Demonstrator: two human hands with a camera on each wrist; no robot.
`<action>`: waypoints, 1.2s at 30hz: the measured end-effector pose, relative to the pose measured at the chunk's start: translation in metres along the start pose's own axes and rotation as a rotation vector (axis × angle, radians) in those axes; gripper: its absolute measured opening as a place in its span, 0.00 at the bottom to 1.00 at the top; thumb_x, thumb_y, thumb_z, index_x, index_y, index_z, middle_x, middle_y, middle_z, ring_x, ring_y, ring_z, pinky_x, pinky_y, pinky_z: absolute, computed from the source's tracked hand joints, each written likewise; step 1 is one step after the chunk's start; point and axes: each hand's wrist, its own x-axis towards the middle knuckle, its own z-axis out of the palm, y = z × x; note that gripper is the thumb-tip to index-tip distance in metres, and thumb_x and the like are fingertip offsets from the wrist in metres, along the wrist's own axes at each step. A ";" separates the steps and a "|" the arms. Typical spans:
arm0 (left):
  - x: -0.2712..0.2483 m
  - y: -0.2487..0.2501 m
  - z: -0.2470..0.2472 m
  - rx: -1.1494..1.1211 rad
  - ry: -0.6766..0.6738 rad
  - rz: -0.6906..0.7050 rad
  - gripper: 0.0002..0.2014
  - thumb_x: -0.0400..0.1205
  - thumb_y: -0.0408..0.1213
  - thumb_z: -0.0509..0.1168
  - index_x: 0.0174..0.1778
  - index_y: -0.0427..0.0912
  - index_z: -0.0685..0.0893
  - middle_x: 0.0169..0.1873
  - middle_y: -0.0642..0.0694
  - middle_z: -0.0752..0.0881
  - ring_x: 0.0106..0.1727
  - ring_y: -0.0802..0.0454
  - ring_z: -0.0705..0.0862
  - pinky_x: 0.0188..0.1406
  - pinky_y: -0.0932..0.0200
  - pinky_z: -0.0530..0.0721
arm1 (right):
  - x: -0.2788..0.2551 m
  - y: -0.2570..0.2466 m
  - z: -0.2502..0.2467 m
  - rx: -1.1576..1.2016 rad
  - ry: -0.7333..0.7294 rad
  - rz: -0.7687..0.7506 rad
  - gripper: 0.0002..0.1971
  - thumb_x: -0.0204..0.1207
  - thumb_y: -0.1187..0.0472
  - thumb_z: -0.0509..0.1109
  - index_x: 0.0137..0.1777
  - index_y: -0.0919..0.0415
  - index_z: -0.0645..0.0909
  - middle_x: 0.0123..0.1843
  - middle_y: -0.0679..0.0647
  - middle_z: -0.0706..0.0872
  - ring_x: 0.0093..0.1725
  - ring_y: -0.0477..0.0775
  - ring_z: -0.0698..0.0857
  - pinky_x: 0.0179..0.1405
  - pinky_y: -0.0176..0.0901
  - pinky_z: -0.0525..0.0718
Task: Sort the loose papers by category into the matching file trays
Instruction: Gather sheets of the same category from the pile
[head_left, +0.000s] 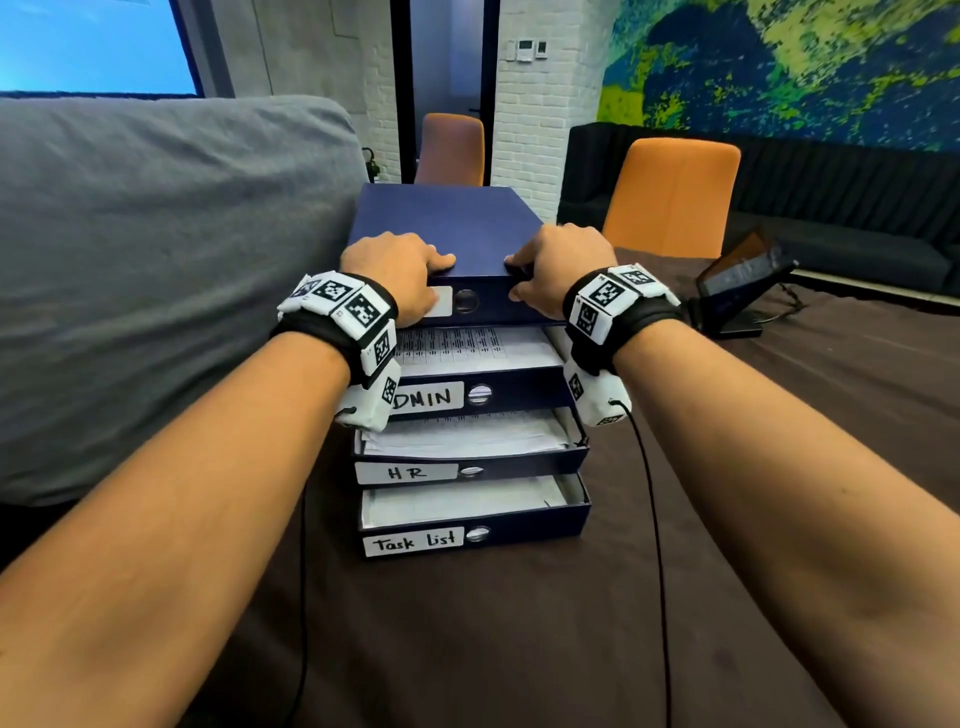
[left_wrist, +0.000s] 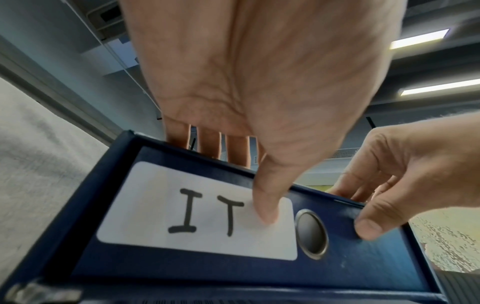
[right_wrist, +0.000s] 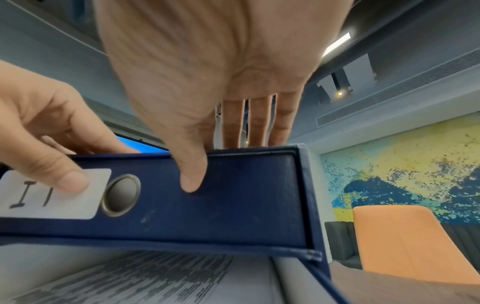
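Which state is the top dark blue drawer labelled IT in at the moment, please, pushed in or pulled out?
Pushed in. The dark blue IT drawer sits flush with the cabinet front, both thumbs on its face, while the ADMIN drawer, HR drawer and Task List drawer stick out showing papers.

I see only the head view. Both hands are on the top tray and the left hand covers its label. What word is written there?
Observer: The left wrist view shows the label reads "IT"; the left hand has its thumb on the label's right end.
Operator: Where is the right thumb?
Observer: The right hand presses its thumb on the front face of the top tray, right of the metal finger hole.
Operator: Is there paper directly under that tray?
Observer: Yes, a printed sheet lies just below it.
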 end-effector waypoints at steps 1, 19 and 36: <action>0.000 0.000 0.001 0.001 -0.004 0.001 0.27 0.86 0.42 0.63 0.81 0.66 0.69 0.81 0.55 0.73 0.77 0.44 0.75 0.70 0.47 0.78 | -0.002 0.001 0.001 0.005 0.005 -0.003 0.19 0.74 0.49 0.76 0.66 0.42 0.86 0.58 0.54 0.89 0.58 0.63 0.85 0.54 0.49 0.86; -0.035 0.007 0.013 -0.132 -0.220 0.040 0.72 0.54 0.82 0.66 0.88 0.54 0.40 0.89 0.47 0.42 0.88 0.45 0.37 0.84 0.35 0.32 | -0.050 -0.001 0.003 0.135 -0.379 -0.032 0.74 0.49 0.19 0.74 0.88 0.49 0.38 0.90 0.51 0.39 0.87 0.55 0.35 0.85 0.66 0.40; -0.025 0.012 0.059 0.115 0.250 0.018 0.50 0.71 0.56 0.78 0.85 0.50 0.59 0.81 0.45 0.66 0.80 0.42 0.66 0.80 0.38 0.61 | -0.033 -0.009 0.045 -0.251 0.121 -0.098 0.44 0.60 0.40 0.82 0.71 0.57 0.67 0.68 0.59 0.74 0.67 0.65 0.72 0.60 0.58 0.74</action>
